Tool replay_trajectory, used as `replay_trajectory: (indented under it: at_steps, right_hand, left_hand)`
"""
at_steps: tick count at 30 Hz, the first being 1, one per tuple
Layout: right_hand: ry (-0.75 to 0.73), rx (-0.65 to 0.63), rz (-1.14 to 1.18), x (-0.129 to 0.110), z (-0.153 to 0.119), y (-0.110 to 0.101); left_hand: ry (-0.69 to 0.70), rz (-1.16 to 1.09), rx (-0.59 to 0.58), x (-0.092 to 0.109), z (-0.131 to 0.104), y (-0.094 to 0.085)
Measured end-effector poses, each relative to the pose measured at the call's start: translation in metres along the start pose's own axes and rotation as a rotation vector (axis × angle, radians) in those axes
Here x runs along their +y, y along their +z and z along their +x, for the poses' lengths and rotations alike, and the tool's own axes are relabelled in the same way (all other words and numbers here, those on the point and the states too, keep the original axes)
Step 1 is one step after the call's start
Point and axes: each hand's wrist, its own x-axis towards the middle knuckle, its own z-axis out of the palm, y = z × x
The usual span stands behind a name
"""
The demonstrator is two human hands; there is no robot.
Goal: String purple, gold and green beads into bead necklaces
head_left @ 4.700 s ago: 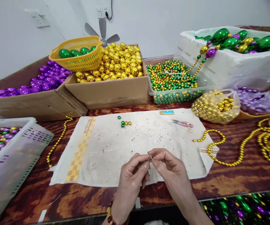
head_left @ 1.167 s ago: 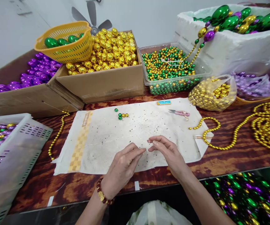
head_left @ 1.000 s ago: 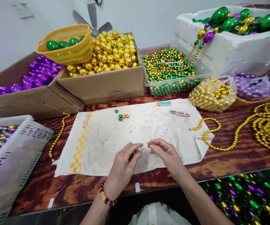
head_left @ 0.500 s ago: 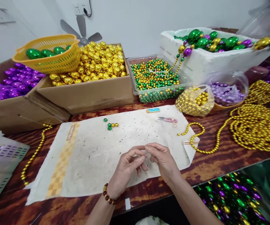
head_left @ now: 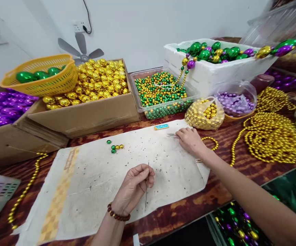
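My left hand [head_left: 135,182], a beaded bracelet at its wrist, pinches a long thin needle [head_left: 146,197] that points down over the white cloth [head_left: 96,191]. My right hand [head_left: 192,140] reaches to the cloth's far right part, its fingers closed over the handles of small thread snips [head_left: 172,135]. Only the blades show, pointing left. A small blue and orange packet [head_left: 161,126] lies just beyond them. Left of the middle, several loose green beads [head_left: 113,149] and gold beads [head_left: 119,146] sit on the cloth.
Behind stand a carton of gold balls [head_left: 99,82], a clear tub of small beads [head_left: 160,92] and a white foam box [head_left: 189,73]. Gold bead strings [head_left: 273,140] lie coiled at the right. A gold strand [head_left: 26,188] and a white basket [head_left: 1,191] are at the left.
My hands have parted. The right one has moved forward and right onto the snips, while the left stays low with the needle now visible. The view has shifted a little.
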Motion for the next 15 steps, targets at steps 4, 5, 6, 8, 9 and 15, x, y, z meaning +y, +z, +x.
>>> replay_trajectory:
  at_steps: [4,5,6,8,9,15]
  right_hand:
    - [-0.057,-0.032,-0.147,0.006,0.008,0.011]
    - [-0.055,-0.028,-0.167,0.007,0.009,0.011]
    - [-0.047,-0.020,-0.181,0.006,0.010,0.009]
    - [-0.017,0.009,-0.189,0.002,0.007,0.000]
    - [-0.001,0.026,-0.186,-0.002,0.003,-0.006]
    - [-0.045,-0.081,0.268,-0.042,-0.073,-0.039]
  left_hand:
    - [-0.039,-0.049,-0.026,-0.001,0.001,-0.001]
    - [-0.048,-0.052,-0.034,-0.002,0.000,0.000]
    - [-0.052,-0.049,-0.043,-0.003,0.000,0.000]
    - [-0.043,-0.020,-0.057,-0.004,-0.003,0.002]
    - [-0.033,0.008,-0.063,-0.004,-0.005,0.002]
    - [0.008,0.176,-0.070,-0.006,-0.023,0.001]
